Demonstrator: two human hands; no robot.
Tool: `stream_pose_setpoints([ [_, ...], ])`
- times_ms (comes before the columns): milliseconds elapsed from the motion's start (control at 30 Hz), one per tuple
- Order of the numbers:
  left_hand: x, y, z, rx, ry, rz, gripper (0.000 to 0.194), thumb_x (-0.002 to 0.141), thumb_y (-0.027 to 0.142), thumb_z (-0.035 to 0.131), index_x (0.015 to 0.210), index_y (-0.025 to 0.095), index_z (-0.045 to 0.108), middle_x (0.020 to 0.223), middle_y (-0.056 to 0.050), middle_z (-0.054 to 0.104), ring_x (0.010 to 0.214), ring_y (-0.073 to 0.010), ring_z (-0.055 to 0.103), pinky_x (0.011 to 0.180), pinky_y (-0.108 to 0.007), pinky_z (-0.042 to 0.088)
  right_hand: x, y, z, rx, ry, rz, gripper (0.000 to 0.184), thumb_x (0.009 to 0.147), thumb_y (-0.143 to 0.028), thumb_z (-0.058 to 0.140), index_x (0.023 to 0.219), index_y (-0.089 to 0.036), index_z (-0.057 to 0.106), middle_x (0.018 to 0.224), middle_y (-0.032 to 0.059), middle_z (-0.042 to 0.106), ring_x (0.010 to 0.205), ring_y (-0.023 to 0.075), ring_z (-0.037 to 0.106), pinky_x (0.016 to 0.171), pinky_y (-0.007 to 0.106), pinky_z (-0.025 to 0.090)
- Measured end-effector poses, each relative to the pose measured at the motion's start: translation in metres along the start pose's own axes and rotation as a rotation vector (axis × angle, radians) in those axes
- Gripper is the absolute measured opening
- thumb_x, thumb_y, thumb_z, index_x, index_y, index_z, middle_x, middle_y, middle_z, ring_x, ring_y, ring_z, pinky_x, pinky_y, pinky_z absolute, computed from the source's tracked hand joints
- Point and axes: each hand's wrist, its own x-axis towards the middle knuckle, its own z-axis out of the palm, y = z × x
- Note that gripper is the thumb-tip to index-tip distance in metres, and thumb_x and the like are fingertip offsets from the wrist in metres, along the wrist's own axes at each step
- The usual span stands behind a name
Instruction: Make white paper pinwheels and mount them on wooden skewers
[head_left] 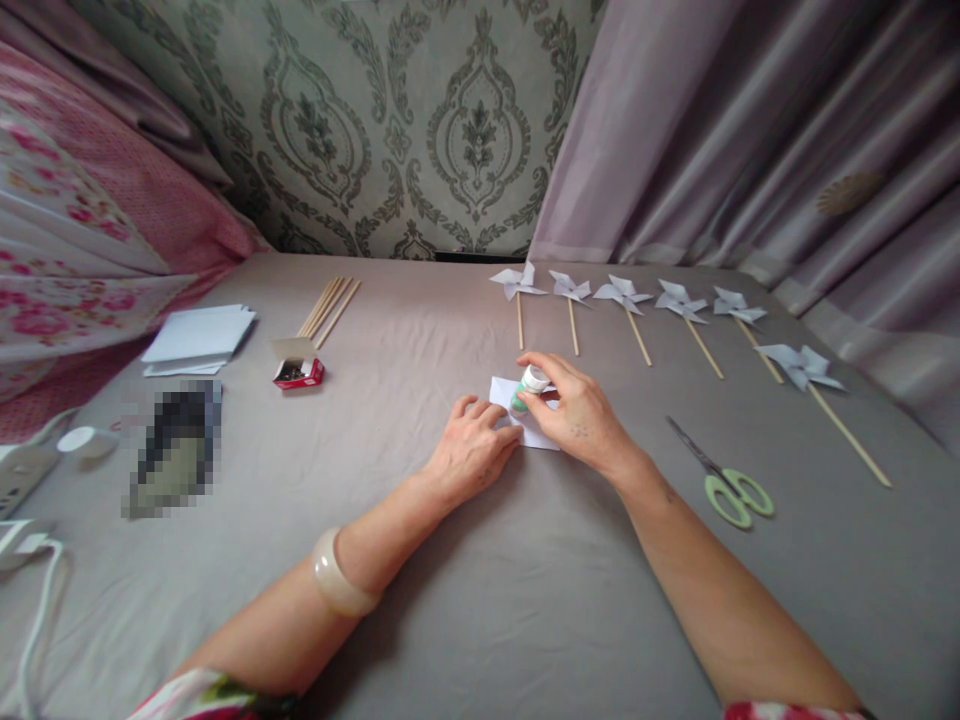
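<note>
A small square of white paper (538, 436) lies on the cloth in front of me, creased and partly covered by both hands. My left hand (472, 450) holds down its left edge with bent fingers, the thumb lying on the sheet. In my right hand (581, 410) is a glue stick (534, 381), white at the top and green lower down, tilted with its lower end against the paper. The fingers and thumb are closed around it. Exactly where its tip touches is hard to make out.
Several paper pinwheels (621, 293) on wooden sticks line the back right. Green-handled scissors (724, 480) lie to the right. At left are stacked white paper (199, 338), wooden sticks (330, 308), a small red box (298, 373), a pixelated object (176, 450) and a power strip (26, 475) with a cable.
</note>
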Motion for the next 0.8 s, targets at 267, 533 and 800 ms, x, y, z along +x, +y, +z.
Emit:
stream_pose_setpoints([
  [267, -0.001, 0.000, 0.001, 0.008, 0.014, 0.002, 0.026, 0.093, 0.030, 0.046, 0.104, 0.026, 0.069, 0.102, -0.007, 0.064, 0.095, -0.0213, 0.057, 0.098, -0.045, 0.035, 0.001, -0.003, -0.006, -0.146, 0.002, 0.028, 0.036, 0.080, -0.012, 0.056, 0.115, -0.021, 0.056, 0.110, 0.0083, 0.064, 0.092, 0.0236, 0.063, 0.082, 0.036, 0.050],
  [533, -0.001, 0.000, 0.001, 0.010, 0.008, -0.003, 0.025, 0.093, 0.029, 0.047, 0.105, 0.026, 0.068, 0.102, -0.006, 0.064, 0.095, -0.0215, 0.058, 0.099, -0.046, 0.035, -0.001, -0.008, -0.009, -0.129, -0.049, 0.020, 0.037, 0.080, -0.013, 0.058, 0.116, -0.022, 0.056, 0.112, 0.0065, 0.065, 0.095, 0.0234, 0.063, 0.080, 0.034, 0.050],
  [800, -0.001, -0.001, 0.002, 0.016, 0.014, 0.010, 0.025, 0.093, 0.029, 0.046, 0.105, 0.026, 0.068, 0.102, -0.006, 0.064, 0.095, -0.0207, 0.057, 0.100, -0.045, 0.034, 0.001, -0.004, -0.002, -0.135, 0.024, 0.044, 0.035, 0.081, -0.013, 0.057, 0.115, -0.020, 0.057, 0.111, 0.0081, 0.065, 0.096, 0.0238, 0.063, 0.083, 0.035, 0.050],
])
